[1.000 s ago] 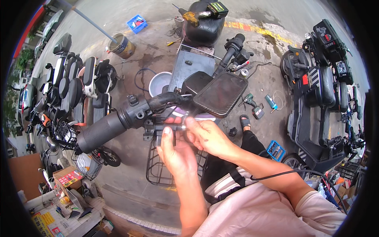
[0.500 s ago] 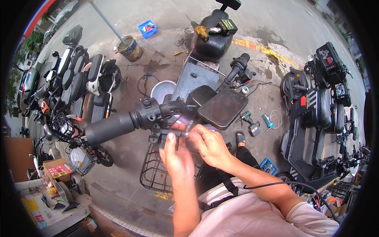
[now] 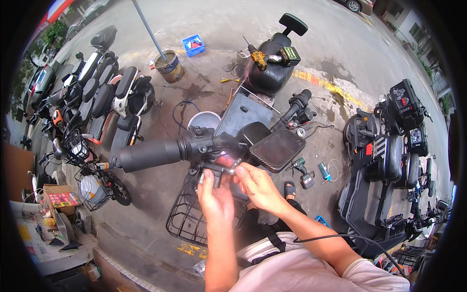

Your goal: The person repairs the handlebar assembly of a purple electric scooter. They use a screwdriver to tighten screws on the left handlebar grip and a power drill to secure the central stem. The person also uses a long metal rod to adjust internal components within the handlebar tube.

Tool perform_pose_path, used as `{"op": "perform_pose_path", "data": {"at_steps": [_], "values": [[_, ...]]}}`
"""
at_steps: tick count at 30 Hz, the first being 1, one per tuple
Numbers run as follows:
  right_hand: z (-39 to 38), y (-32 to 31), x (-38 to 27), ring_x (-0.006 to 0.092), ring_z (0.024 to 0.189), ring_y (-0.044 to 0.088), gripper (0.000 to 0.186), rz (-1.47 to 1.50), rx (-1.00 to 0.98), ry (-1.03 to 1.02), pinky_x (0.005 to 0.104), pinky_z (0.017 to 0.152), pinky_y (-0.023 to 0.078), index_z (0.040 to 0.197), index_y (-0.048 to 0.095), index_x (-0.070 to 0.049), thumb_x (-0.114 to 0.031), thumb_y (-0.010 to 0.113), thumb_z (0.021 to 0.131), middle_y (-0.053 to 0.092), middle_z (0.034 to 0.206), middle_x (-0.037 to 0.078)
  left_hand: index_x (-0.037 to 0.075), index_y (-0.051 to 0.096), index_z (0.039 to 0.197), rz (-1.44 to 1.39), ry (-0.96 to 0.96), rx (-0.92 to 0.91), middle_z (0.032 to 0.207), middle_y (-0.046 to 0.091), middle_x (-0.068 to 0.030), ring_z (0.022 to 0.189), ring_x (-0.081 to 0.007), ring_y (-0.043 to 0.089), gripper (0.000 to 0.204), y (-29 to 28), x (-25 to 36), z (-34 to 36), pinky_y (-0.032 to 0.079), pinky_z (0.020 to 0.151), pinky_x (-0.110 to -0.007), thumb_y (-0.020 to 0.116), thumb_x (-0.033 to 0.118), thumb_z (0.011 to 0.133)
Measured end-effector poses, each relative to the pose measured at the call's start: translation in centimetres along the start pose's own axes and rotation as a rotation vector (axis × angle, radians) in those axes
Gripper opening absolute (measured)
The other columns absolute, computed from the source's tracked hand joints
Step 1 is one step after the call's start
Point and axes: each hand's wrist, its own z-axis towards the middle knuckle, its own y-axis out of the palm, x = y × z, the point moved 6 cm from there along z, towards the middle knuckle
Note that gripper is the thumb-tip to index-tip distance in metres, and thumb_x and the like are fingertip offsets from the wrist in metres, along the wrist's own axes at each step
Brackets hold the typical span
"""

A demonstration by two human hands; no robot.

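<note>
A thick black handlebar grip (image 3: 151,155) with a switch housing (image 3: 198,138) stretches across in front of me, left of centre. Just below it, my left hand (image 3: 217,197) is closed round a small black fitting (image 3: 212,176), thumb on its near side. My right hand (image 3: 259,186) pinches at the fitting's right end, where a shiny metal bit (image 3: 234,168) shows at the fingertips. The fingers partly hide that end, and its exact kind is unclear. To the right is a dark rectangular mirror (image 3: 277,149). A black wire basket (image 3: 187,214) is below the hands.
A vehicle with a grey footboard (image 3: 245,117) and black seat (image 3: 269,73) stands ahead; a yellow power drill (image 3: 258,57) lies on the seat. On the ground are a green drill (image 3: 302,171), a bucket (image 3: 169,67) and a blue crate (image 3: 193,45). Parked scooters (image 3: 384,160) line both sides.
My view has shifted slightly, so the grip and hands appear lower. Both hands stay at the black fitting, the right still pinching its end.
</note>
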Motion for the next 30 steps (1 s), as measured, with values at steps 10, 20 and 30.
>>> {"op": "perform_pose_path", "data": {"at_steps": [10, 20, 30], "values": [[-1.3, -0.2, -3.0, 0.0411, 0.082, 0.066, 0.018, -0.645, 0.22, -0.469, 0.0497, 0.07, 0.053, 0.11, 0.059, -0.006, -0.019, 0.065, 0.098, 0.067, 0.095, 0.016, 0.007, 0.061, 0.114, 0.057, -0.029, 0.113, 0.115, 0.068, -0.0091, 0.104, -0.0209, 0.063, 0.026, -1.4, 0.9, 1.1, 0.051, 0.09, -0.039, 0.061, 0.023, 0.094], [-0.3, 0.3, -1.5, 0.0436, 0.076, 0.065, 0.026, -0.319, 0.271, -0.298, 0.0488, 0.066, 0.048, 0.102, 0.061, -0.004, -0.026, 0.049, 0.107, 0.066, 0.084, 0.022, -0.005, 0.062, 0.115, -0.051, 0.005, 0.0, 0.108, 0.069, -0.0167, 0.105, -0.0296, 0.067, 0.034, 0.0, 0.3, 1.0, 0.053, 0.099, -0.044, 0.058, 0.017, 0.09], [0.2, -0.3, 1.1, 0.0164, 0.067, 0.052, 0.044, -0.075, 0.15, -0.014, 0.0335, 0.06, 0.041, 0.091, 0.057, -0.002, -0.038, 0.042, 0.111, 0.057, 0.073, 0.005, -0.006, 0.063, 0.113, -0.013, 0.062, 0.044, 0.107, 0.07, -0.0178, 0.103, -0.0297, 0.068, 0.033, 1.0, 0.1, 0.0, 0.055, 0.097, -0.044, 0.057, 0.016, 0.089]]}}
